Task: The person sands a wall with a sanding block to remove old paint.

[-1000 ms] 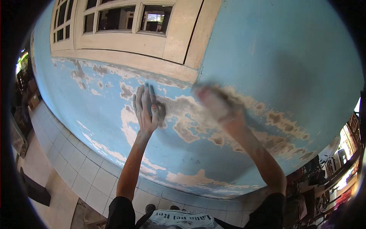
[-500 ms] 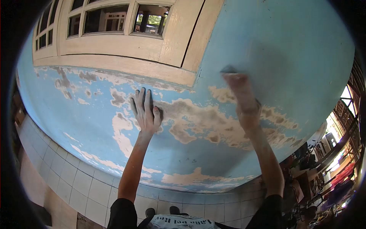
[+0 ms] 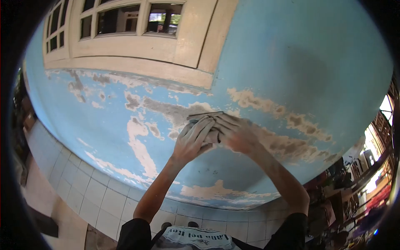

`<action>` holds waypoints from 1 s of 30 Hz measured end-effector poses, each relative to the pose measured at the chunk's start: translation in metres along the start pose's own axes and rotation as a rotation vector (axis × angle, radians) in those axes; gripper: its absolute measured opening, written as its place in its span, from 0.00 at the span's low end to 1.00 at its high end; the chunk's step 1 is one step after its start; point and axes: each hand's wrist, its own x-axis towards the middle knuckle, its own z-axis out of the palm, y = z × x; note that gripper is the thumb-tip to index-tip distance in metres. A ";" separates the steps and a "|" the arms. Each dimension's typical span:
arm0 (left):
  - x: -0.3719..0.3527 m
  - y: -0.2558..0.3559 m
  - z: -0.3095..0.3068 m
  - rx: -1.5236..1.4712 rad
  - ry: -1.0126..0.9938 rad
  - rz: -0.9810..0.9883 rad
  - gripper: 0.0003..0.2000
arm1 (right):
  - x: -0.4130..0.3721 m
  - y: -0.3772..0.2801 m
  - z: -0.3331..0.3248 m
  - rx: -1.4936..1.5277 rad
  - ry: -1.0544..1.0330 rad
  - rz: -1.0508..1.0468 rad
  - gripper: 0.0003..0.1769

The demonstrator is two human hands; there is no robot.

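Observation:
Both hands come together on a folded grey piece of sandpaper (image 3: 206, 114) in front of the blue wall's peeled patch. My left hand (image 3: 192, 136) has its fingers laid over the sheet from the left, its thumb low beside it. From the right, my right hand (image 3: 238, 132) closes on the same piece, partly blurred. The sheet's thin dark edge shows above the fingertips, and a paler flap hangs between the hands. Fingers hide most of it. Pale dust coats both hands.
Blue wall (image 3: 258, 50) with flaked, whitish and grey patches spreads ahead. A cream window frame (image 3: 137, 64) juts at the upper left. Pale floor tiles (image 3: 106, 204) run along the wall's foot. Assorted clutter (image 3: 333, 204) stands at the lower right.
My right hand has come down and left from higher on the wall, bringing the sandpaper. My left hand has left its flat rest on the wall and moved right onto the sheet.

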 end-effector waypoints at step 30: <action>-0.073 -0.062 -0.036 0.108 0.237 -0.631 0.26 | 0.223 0.027 -0.014 -0.131 0.392 -0.531 0.08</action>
